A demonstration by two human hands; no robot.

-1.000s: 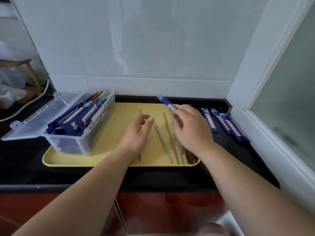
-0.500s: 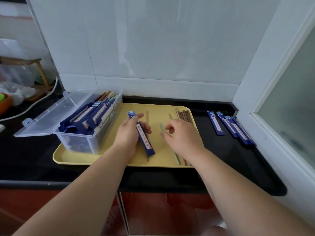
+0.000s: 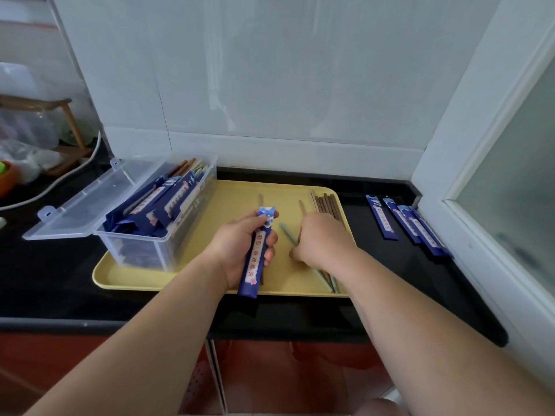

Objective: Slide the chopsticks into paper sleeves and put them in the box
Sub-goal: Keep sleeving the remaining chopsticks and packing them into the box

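sleeving step, by the look of it: the left hand (image 3: pixel 240 250) grips a blue paper sleeve (image 3: pixel 255 259) over the yellow tray (image 3: pixel 186 277), long axis near-to-far, wave-printed end pointing to the wall; the right hand (image 3: pixel 321 241) curls over a pale green chopstick (image 3: pixel 286 235), grip hidden, cannot tell; next calls for lining tips with the sleeve's mouth; the clear box (image 3: pixel 162 250) waits left.

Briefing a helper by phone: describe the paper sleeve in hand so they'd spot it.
Find the yellow tray on the black counter. Over its middle, the left hand grips one blue paper sleeve. The others sit in the clear box or lie right of the tray; this alone is held.
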